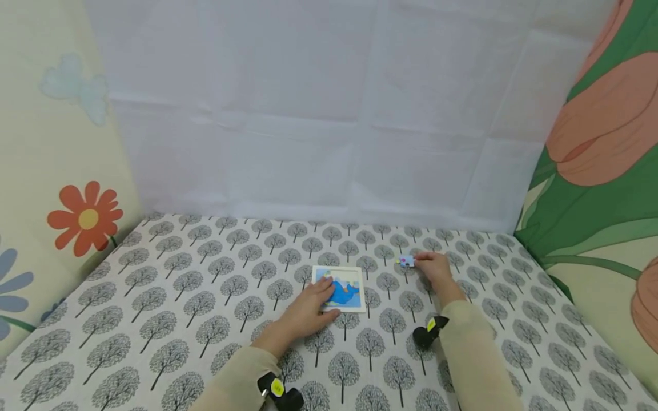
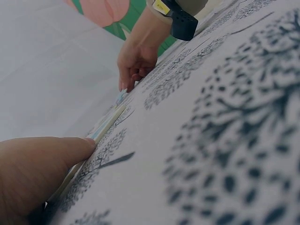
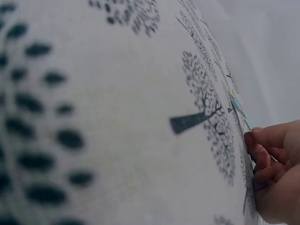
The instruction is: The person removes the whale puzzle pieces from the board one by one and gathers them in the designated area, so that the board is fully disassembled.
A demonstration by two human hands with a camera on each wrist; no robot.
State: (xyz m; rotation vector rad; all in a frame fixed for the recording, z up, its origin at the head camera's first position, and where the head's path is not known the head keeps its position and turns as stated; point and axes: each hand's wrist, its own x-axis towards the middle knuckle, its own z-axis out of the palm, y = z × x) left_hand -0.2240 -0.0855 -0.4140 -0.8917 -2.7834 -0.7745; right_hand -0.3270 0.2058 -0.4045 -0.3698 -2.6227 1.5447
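A small white-framed picture puzzle (image 1: 345,293) with a blue whale on it lies on the tree-print cloth. Its inside looks pale at the upper right. My left hand (image 1: 310,306) rests on the left part of it, fingers stretched over the picture and thumb along the near edge. In the left wrist view the thumb (image 2: 77,149) lies against the frame's edge. Farther right, my right hand (image 1: 436,270) pinches a light blue puzzle piece (image 1: 406,261) with pink spots between thumb and fingertips, low over the cloth. The right wrist view shows that piece (image 3: 241,111) edge-on.
The table's cloth (image 1: 205,311) has a black tree print. A creased white sheet (image 1: 329,114) hangs behind it. Flower-patterned panels stand at the left (image 1: 67,142) and right (image 1: 606,228). Each forearm wears a black wrist camera, the left one (image 1: 280,394) near the front edge.
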